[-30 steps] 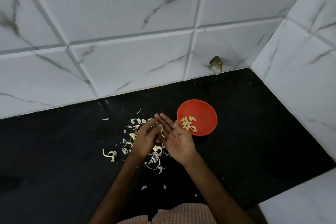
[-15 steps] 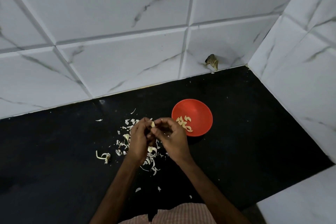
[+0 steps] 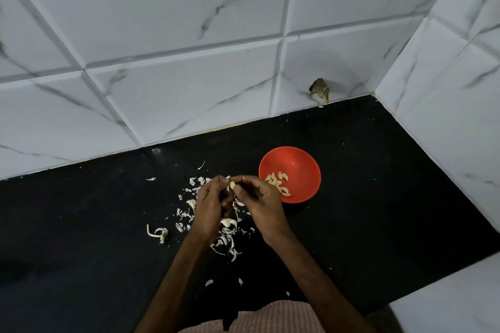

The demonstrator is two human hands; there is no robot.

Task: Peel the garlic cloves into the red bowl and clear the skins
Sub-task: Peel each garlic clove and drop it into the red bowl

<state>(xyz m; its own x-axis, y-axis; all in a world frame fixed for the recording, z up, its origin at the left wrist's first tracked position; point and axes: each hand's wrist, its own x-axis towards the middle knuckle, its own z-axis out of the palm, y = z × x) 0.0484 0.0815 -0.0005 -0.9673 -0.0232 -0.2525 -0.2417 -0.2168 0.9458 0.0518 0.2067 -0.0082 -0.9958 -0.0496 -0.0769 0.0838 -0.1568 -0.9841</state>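
Garlic clove | pinched between left hand and right hand fingertips | beside red bowl

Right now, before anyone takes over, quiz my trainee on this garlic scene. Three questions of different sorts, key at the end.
1. True or false: the red bowl is empty.
2. Where do most loose skins lie? A) in the bowl B) on the black counter below the hands C) on a chopping board
3. What do the left hand and right hand pinch between them?
Key: 1 false, peeled cloves lie in it. 2 B. 3 one garlic clove.
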